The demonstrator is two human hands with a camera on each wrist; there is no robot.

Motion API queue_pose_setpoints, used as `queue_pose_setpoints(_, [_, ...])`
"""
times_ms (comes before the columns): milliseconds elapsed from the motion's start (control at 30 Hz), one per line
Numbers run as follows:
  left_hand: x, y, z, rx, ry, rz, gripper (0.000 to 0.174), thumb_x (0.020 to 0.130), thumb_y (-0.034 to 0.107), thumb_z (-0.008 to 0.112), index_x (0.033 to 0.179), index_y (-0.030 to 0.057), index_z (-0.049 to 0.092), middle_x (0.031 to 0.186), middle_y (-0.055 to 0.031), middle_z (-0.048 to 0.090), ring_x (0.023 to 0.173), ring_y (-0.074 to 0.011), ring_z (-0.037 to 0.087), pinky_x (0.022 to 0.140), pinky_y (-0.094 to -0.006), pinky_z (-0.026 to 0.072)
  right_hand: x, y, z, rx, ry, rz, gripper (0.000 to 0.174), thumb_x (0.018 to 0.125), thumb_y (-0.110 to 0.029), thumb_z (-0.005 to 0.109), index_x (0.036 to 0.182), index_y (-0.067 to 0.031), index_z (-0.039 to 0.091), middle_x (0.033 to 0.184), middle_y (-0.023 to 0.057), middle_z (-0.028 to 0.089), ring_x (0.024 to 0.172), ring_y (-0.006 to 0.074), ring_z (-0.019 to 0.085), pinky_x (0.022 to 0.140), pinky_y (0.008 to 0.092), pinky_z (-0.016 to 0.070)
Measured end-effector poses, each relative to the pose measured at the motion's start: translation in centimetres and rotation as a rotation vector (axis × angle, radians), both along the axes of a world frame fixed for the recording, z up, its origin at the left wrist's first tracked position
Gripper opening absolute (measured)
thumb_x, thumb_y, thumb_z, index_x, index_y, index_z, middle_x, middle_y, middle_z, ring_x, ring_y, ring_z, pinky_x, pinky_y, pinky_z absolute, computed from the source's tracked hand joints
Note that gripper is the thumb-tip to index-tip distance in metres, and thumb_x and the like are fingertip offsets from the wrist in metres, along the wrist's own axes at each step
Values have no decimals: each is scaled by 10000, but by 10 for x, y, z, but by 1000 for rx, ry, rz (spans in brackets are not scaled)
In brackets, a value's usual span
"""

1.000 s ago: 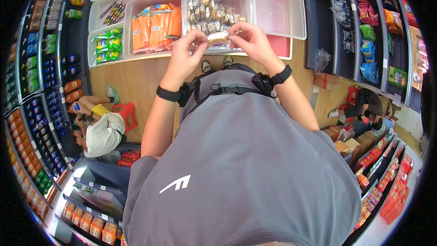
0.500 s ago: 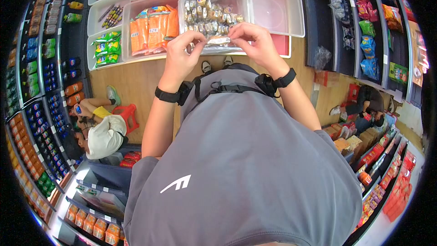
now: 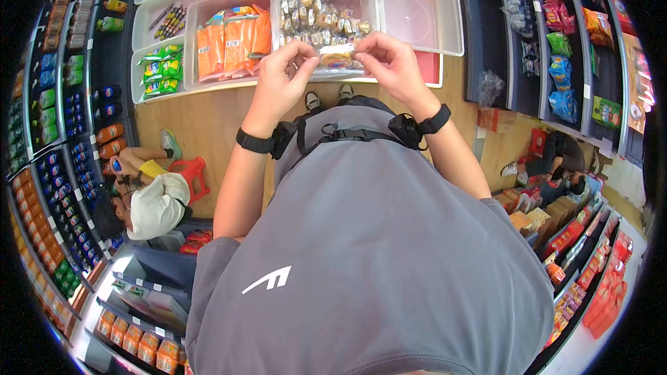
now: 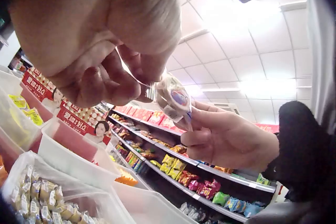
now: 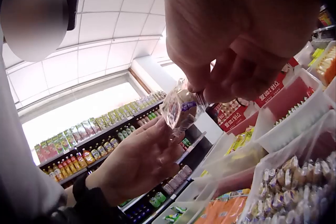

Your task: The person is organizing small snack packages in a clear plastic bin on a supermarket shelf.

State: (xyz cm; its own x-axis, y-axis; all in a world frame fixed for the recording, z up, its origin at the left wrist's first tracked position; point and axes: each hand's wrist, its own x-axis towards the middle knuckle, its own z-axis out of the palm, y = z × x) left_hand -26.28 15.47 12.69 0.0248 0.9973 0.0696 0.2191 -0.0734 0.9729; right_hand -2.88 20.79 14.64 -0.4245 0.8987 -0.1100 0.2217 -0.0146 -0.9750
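Note:
A small wrapped snack (image 3: 337, 60) in a clear wrapper is stretched between both hands in the head view. The left hand (image 3: 283, 78) pinches one end of the wrapper with thumb and finger. At the opposite end, the right hand (image 3: 393, 68) pinches the wrapper likewise. A round blue-and-white label on the snack (image 4: 177, 99) faces the left wrist view, and purple print on the snack (image 5: 184, 107) shows in the right wrist view. Just beyond the hands, many similar wrapped snacks (image 3: 321, 17) fill a plastic-lined bin (image 3: 381, 10).
Orange packets (image 3: 236, 42) fill the bin to the left, with green packets (image 3: 163, 69) farther left. A translucent bin (image 3: 413, 17) stands to the right. Stocked shelves (image 3: 556, 42) line both sides. One person (image 3: 160, 205) sits at left; another (image 3: 563, 156) is at right.
The snack has turned between the fingers: a white strip, then a narrow printed edge, and now a brownish face with a white upper part. Both hands keep their pinch and shift only slightly.

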Motion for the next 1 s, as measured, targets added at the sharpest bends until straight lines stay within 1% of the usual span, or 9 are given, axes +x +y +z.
queue_pose_setpoints(167, [7,-4,-4,-62,-279,18,59,975,35,618,1016,6,588,892,-6,630,732,-42,559,626,-193,428,-10,-5,1,24,157,-54,91,920,-47,687,994,-9,649,857,-12,657,743,24,573,642,213,483])
queue_pose_setpoints(267, [13,-9,9,-92,-328,92,61,979,19,597,1032,8,571,909,-17,626,700,-40,555,603,-197,421,-10,-7,0,24,162,-25,99,925,-46,680,1010,-9,645,881,-14,656,753,18,573,646,212,485])
queue_pose_setpoints(367, [11,-12,1,-112,-339,57,71,981,11,584,1052,13,582,885,-14,622,662,-40,541,579,-199,414,-9,-7,-1,-13,142,7,87,937,-47,663,1015,-10,649,889,-14,657,754,25,583,650,210,488])
queue_pose_setpoints(467, [7,-15,0,-149,-331,6,112,988,8,562,1096,18,593,873,-14,631,668,-56,578,573,-202,425,-5,-8,-4,-98,139,51,89,951,-51,643,1026,-7,658,898,-9,662,753,42,600,658,217,499])
queue_pose_setpoints(567, [4,-17,9,-260,-365,2,153,988,15,561,1134,17,609,888,-22,656,719,-74,632,578,-208,443,-2,-6,-10,-127,191,62,109,956,-54,633,1044,2,666,917,1,675,756,62,620,673,233,517])
queue_pose_setpoints(667, [1,-18,9,-214,-266,-30,178,984,27,575,1156,21,619,918,-32,691,787,-90,676,588,-212,463,0,-8,-4,-136,229,72,130,951,-46,632,1061,10,671,942,13,690,768,77,638,694,248,534])
queue_pose_setpoints(767, [1,-21,14,-215,-236,0,188,968,26,601,1152,24,640,922,-33,711,802,-91,684,601,-212,473,1,-10,-2,-127,204,83,133,940,-32,644,1062,10,677,945,22,699,780,82,649,704,250,541])
queue_pose_setpoints(867, [1,-22,5,-140,-218,32,155,955,23,630,1105,24,671,906,-29,719,801,-91,688,618,-214,481,0,-14,-4,-100,171,68,114,922,-24,671,1031,6,688,916,21,702,779,78,652,698,244,540])
queue_pose_setpoints(1000, [2,-25,6,-93,-195,68,78,935,1,657,999,9,701,880,-32,711,765,-93,676,641,-224,495,-4,-17,-6,-79,155,37,77,896,-30,708,964,2,695,858,10,701,760,68,650,684,235,535])
